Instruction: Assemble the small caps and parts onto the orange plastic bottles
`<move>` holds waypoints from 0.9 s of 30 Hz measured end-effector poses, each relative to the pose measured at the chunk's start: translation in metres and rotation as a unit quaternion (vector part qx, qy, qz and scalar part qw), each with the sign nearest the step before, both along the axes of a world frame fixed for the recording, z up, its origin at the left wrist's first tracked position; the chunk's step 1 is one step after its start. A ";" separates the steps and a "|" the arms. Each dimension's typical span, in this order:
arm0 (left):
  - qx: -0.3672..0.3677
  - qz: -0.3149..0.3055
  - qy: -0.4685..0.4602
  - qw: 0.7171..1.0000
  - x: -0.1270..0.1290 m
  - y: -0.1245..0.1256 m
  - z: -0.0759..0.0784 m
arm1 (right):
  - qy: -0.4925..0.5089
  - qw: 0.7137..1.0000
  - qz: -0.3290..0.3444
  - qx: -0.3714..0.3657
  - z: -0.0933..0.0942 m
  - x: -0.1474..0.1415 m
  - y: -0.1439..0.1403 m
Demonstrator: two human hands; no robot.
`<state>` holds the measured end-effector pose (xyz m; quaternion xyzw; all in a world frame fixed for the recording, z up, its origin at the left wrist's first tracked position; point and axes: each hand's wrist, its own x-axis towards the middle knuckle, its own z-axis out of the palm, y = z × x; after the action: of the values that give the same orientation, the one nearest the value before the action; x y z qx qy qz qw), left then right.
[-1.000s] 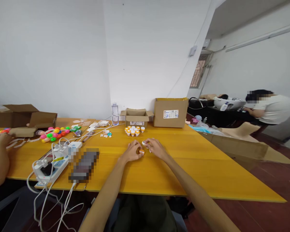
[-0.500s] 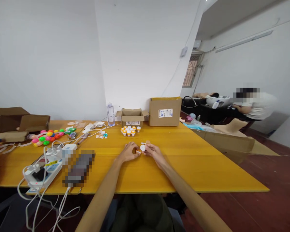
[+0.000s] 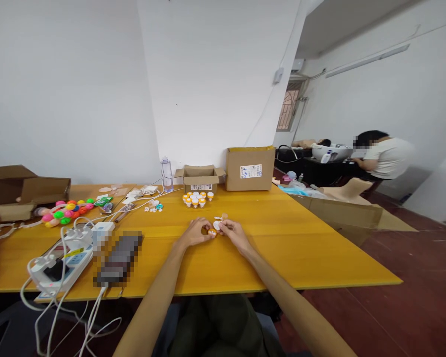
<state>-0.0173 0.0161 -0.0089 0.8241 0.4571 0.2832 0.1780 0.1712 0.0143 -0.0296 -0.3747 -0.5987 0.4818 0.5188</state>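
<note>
My left hand [image 3: 196,232] is closed on a small orange-and-white piece [image 3: 211,231] low over the table. Pinched in the fingers of my right hand [image 3: 235,233] is a white disc [image 3: 216,225], close to the orange piece. A small white part [image 3: 217,218] shows just beyond the disc. Farther back stands a cluster of several small white-and-orange capped pieces [image 3: 195,199]. The fingers partly cover both held pieces, so their exact kind cannot be told.
Behind the cluster are a small open carton [image 3: 199,174] and a larger cardboard box [image 3: 249,171]. A clear bottle [image 3: 167,174] stands beside them. On the left lie a power strip [image 3: 80,267] with cables, a phone [image 3: 119,258] and colourful balls [image 3: 61,214]. A person [image 3: 382,153] sits far right.
The view has shifted slightly, so most things sit a little farther left. My right hand has brought the white disc nearer to the orange piece in my left hand.
</note>
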 end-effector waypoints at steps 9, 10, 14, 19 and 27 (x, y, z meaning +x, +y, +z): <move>-0.020 -0.014 -0.033 0.999 0.001 0.003 -0.002 | -0.049 0.998 -0.007 0.047 0.000 -0.001 0.001; -0.020 -0.016 -0.036 0.999 0.002 0.003 -0.002 | -0.054 0.997 -0.008 0.050 0.000 -0.001 0.001; -0.020 -0.021 -0.046 0.999 0.002 0.002 -0.002 | -0.072 0.995 -0.031 0.063 0.000 0.001 0.001; -0.024 -0.019 -0.051 0.998 0.002 0.001 -0.002 | -0.068 0.994 -0.044 0.067 -0.001 0.002 0.002; -0.021 -0.023 -0.047 0.998 0.002 0.002 -0.002 | -0.082 0.992 -0.047 0.080 0.000 0.003 0.000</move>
<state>-0.0156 0.0177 -0.0105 0.8161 0.4353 0.3076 0.2233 0.1737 0.0148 -0.0295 -0.3977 -0.6577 0.3751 0.5182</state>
